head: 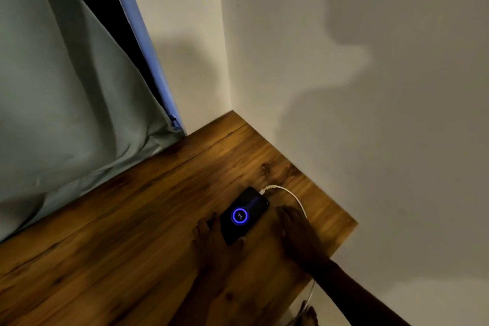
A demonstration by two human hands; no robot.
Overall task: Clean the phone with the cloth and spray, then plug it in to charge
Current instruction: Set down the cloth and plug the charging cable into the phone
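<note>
A black phone [244,213] lies face up on the wooden table [148,209], its screen lit with a blue charging ring. A white cable [287,193] is plugged into the phone's far end and curves right toward the table's edge. My left hand [214,243] holds the phone's near left edge, fingers along its side and thumb at the near corner. To the right of the phone, my right hand [296,230] rests flat on the table with straight fingers, over part of the cable. No cloth or spray is in view.
Cream walls meet in a corner [230,103] right behind the table. A grey-green curtain [60,103] hangs at the left and bunches onto the table's back edge. The table's right edge [341,243] drops off near my right forearm, and the cable hangs down there.
</note>
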